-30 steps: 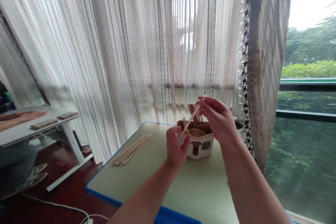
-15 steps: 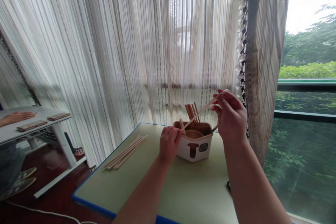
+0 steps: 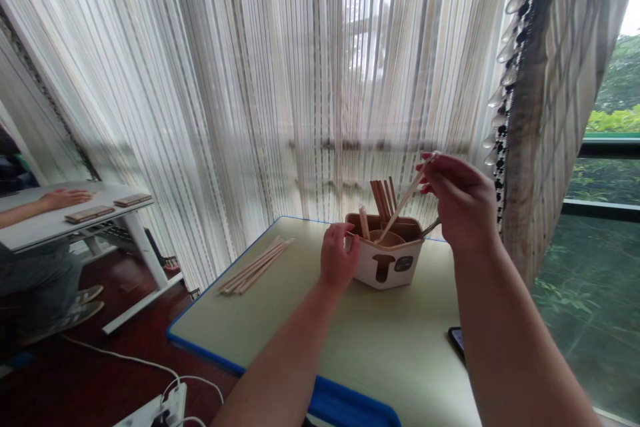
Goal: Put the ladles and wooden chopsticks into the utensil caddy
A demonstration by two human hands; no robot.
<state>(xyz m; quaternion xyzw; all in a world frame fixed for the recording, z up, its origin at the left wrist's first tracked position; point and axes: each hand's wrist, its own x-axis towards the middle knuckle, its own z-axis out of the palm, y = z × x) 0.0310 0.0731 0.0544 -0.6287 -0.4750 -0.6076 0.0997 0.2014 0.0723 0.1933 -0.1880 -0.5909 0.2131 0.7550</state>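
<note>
A white holder [image 3: 387, 269] with a brown mushroom print stands on the pale green table [image 3: 350, 340]; several brown sticks stick up out of it. My right hand [image 3: 463, 203] pinches the top of a light wooden chopstick [image 3: 404, 199], whose lower end dips into the holder. My left hand [image 3: 337, 259] is curled against the holder's left rim, gripping it. A bundle of several light chopsticks [image 3: 256, 265] lies flat on the table to the left.
A dark phone [image 3: 457, 341] lies at the table's right edge. Sheer curtains hang behind, a heavy curtain [image 3: 545, 113] at right. Another person's hand [image 3: 65, 199] rests on a white table [image 3: 65, 223] at left. A power strip [image 3: 160, 410] with cables lies on the floor.
My left hand let go of the chopstick's lower end and went to the holder's rim. My right hand tipped the chopstick down into the holder. The camera shifted.
</note>
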